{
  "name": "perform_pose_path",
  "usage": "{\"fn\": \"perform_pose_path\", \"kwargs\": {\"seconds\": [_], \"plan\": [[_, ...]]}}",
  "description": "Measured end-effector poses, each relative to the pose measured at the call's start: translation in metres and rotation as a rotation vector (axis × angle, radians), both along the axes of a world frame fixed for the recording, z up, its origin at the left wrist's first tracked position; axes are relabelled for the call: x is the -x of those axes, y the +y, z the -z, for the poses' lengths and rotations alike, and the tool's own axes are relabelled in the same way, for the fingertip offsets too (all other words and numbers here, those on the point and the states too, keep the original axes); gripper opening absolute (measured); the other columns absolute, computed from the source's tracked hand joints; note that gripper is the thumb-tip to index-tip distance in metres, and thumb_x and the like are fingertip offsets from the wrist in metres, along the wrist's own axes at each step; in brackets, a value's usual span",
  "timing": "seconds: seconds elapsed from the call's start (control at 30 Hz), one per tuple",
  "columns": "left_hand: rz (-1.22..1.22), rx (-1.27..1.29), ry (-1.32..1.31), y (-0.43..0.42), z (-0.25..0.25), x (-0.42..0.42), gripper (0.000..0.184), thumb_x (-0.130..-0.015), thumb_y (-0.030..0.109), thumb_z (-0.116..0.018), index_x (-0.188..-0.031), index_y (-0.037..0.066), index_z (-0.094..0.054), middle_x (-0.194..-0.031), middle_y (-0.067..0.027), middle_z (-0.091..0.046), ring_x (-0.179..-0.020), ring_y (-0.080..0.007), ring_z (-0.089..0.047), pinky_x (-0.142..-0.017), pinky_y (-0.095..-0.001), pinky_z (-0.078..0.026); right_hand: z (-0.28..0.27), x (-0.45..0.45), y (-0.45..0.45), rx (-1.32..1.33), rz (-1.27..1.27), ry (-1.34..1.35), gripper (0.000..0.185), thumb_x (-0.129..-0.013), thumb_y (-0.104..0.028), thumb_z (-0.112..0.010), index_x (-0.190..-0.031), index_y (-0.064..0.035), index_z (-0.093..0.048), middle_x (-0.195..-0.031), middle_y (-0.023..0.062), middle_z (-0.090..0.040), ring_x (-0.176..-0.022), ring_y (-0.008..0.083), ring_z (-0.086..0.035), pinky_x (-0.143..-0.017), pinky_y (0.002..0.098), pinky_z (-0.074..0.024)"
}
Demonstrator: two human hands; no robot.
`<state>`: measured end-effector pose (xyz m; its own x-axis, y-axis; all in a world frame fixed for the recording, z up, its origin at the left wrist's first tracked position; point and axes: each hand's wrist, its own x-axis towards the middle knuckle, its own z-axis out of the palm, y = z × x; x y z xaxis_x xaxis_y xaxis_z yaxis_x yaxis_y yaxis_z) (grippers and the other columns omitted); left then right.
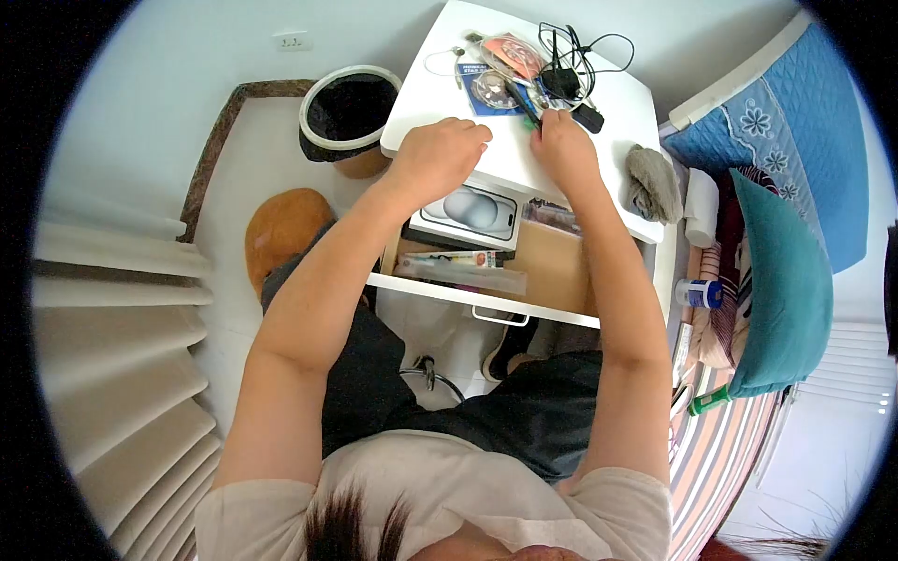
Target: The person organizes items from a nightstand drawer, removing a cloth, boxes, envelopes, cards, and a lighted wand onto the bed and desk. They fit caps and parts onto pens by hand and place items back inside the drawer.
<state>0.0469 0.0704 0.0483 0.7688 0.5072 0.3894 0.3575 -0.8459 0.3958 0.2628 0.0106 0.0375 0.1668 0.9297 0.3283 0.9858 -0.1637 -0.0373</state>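
Note:
My left hand [440, 157] is closed with curled fingers above the front left of the white tabletop [430, 84]; anything inside it is hidden. My right hand [566, 154] is closed around the lower end of a slim black stick-like object [522, 101], whose exact kind I cannot make out. Just beyond it lie a blue booklet [479, 101], a clear packet with an orange-red piece [513, 54] and tangled black cables with an adapter [561, 82]. Below both hands, the drawer [552, 271] stands pulled out, holding a white phone box [468, 213] and a flat clear packet [468, 273].
A grey cloth [653, 183] rests on the tabletop's right edge. To the left stands a bin with a black liner [351, 107]. On the right are a bed with a teal pillow [781, 290], a white-and-blue bottle [699, 294] and a green-handled item [709, 400].

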Motion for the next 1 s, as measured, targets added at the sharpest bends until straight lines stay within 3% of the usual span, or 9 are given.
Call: {"fn": "perform_pose_path", "kwargs": {"seconds": [0.17, 0.23, 0.4, 0.47, 0.53, 0.7, 0.77, 0.8, 1.0], "plan": [[0.004, -0.023, -0.04, 0.002, 0.002, -0.004, 0.015, -0.089, 0.018, -0.052, -0.097, 0.009, -0.062, -0.088, -0.0082, -0.063, -0.085, -0.027, -0.061, -0.068, -0.0396, -0.05, -0.006, -0.007, -0.041, -0.016, 0.001, 0.246, 0.016, -0.082, -0.013, -0.056, -0.091, 0.0014, -0.055, -0.083, 0.0185, -0.062, -0.07, 0.0343, -0.062, -0.065, 0.0405, -0.0496], [-0.003, -0.043, -0.043, 0.003, 0.003, -0.003, 0.015, -0.089, 0.018, -0.052, -0.097, 0.009, -0.062, -0.089, -0.0083, -0.064, -0.085, -0.0272, -0.061, -0.069, -0.0394, -0.05, -0.01, -0.002, -0.079, 0.007, 0.07, 0.575, 0.016, -0.085, -0.014, -0.055, -0.092, 0.0006, -0.055, -0.076, 0.0149, -0.06, -0.064, 0.0282, -0.058, -0.061, 0.0365, -0.0461], [-0.029, -0.064, 0.024, 0.001, 0.004, -0.004, 0.017, -0.089, 0.019, -0.052, -0.1, 0.01, -0.062, -0.093, -0.0067, -0.065, -0.089, -0.0255, -0.061, -0.072, -0.0381, -0.05, 0.014, -0.005, -0.174, 0.263, 0.0, 0.782, 0.018, -0.089, -0.014, -0.055, -0.098, 0.0011, -0.052, -0.071, 0.0047, -0.049, -0.068, 0.0138, -0.046, -0.064, 0.0283, -0.041], [-0.026, -0.095, 0.045, -0.002, 0.005, -0.007, 0.018, -0.09, 0.019, -0.051, -0.101, 0.01, -0.062, -0.095, -0.0064, -0.065, -0.091, -0.0249, -0.061, -0.073, -0.0378, -0.05, 0.025, -0.011, -0.188, 0.375, 0.055, 0.708, 0.02, -0.086, -0.016, -0.058, -0.094, 0.0015, -0.054, -0.073, 0.011, -0.053, -0.067, 0.0199, -0.049, -0.066, 0.0299, -0.0429], [-0.026, -0.108, 0.057, -0.004, 0.006, -0.009, 0.018, -0.09, 0.019, -0.051, -0.102, 0.01, -0.062, -0.096, -0.0061, -0.065, -0.092, -0.0244, -0.06, -0.075, -0.0376, -0.05, 0.039, -0.019, -0.187, 0.398, 0.107, 0.632, 0.02, -0.083, -0.016, -0.058, -0.095, 0.0009, -0.058, -0.086, 0.0219, -0.062, -0.08, 0.0363, -0.061, -0.071, 0.041, -0.0466], [-0.052, -0.173, 0.174, -0.001, 0.005, -0.015, 0.022, -0.091, 0.021, -0.05, -0.105, 0.009, -0.063, -0.103, -0.0087, -0.064, -0.097, -0.0261, -0.06, -0.081, -0.0376, -0.048, 0.082, -0.045, -0.184, 0.451, 0.252, 0.45, 0.032, -0.081, -0.017, -0.064, -0.109, -0.0016, -0.06, -0.1, 0.022, -0.062, -0.096, 0.0369, -0.059, -0.083, 0.0436, -0.046], [-0.007, -0.087, 0.098, 0.005, 0.02, -0.018, 0.026, -0.091, 0.023, -0.05, -0.108, 0.008, -0.063, -0.108, -0.0103, -0.063, -0.102, -0.0263, -0.059, -0.089, -0.035, -0.046, 0.09, -0.049, -0.19, 0.407, 0.231, 0.365, 0.036, -0.08, -0.015, -0.064, -0.112, -0.0016, -0.059, -0.119, 0.0185, -0.056, -0.111, 0.0368, -0.051, -0.096, 0.0426, -0.0412], [0.06, -0.067, 0.005, 0.011, 0.03, -0.016, 0.026, -0.093, 0.023, -0.044, -0.106, 0.008, -0.061, -0.109, -0.0124, -0.062, -0.104, -0.0296, -0.057, -0.089, -0.0398, -0.044, 0.116, -0.062, -0.192, 0.353, 0.125, 0.289, 0.036, -0.078, -0.016, -0.065, -0.11, -0.0005, -0.06, -0.115, 0.0197, -0.057, -0.109, 0.0373, -0.051, -0.094, 0.0438, -0.0423], [-0.024, 0.024, 0.052, -0.001, 0.014, -0.007, 0.022, -0.092, 0.017, -0.053, -0.111, 0.008, -0.062, -0.106, -0.0067, -0.063, -0.091, -0.0203, -0.06, -0.08, -0.0293, -0.047, 0.078, -0.02, -0.179, 0.237, 0.04, 0.252, 0.035, -0.077, -0.025, -0.065, -0.105, -0.0038, -0.062, -0.11, 0.0164, -0.059, -0.103, 0.0326, -0.056, -0.087, 0.0434, -0.0459]]}}
